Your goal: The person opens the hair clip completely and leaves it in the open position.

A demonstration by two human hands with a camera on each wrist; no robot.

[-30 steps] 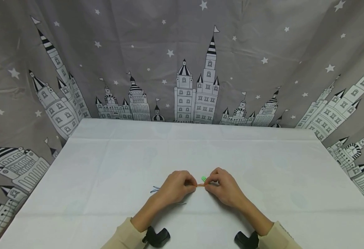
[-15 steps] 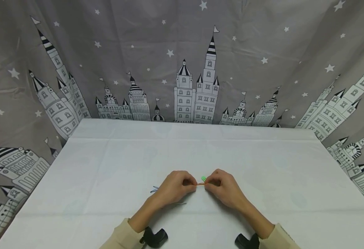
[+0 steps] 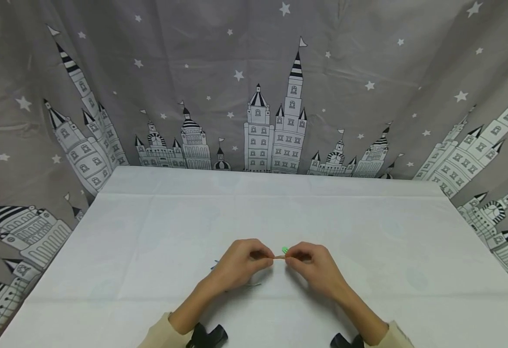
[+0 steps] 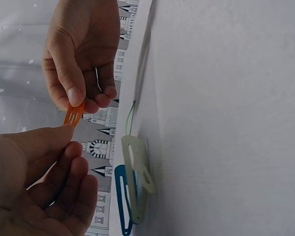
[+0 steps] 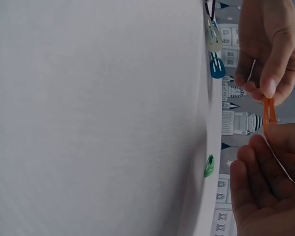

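An orange snap hair clip [image 3: 279,257] is held between my two hands, off the table. My left hand [image 3: 240,263] pinches one end between thumb and fingertips. The opposite end sits in a pinch of my right hand [image 3: 317,266]. In the left wrist view the clip's slotted frame [image 4: 73,116] shows between the two thumbs; both ends are covered by fingers. From the right wrist, the clip [image 5: 270,112] looks split lengthwise into narrow strips; whether it is snapped closed I cannot tell.
A green hair clip [image 3: 285,249] lies just beyond my right fingers. A blue clip [image 4: 121,196] and a pale green clip [image 4: 132,177] overlap in the left wrist view, by my left hand. A white cloth [image 3: 254,212] covers the table; a grey castle-print curtain [image 3: 171,72] hangs behind.
Both forearms have dropped slightly toward me, and my right knuckles sit lower. My left hand now covers more of the blue clip. The orange clip stays pinched in both hands.
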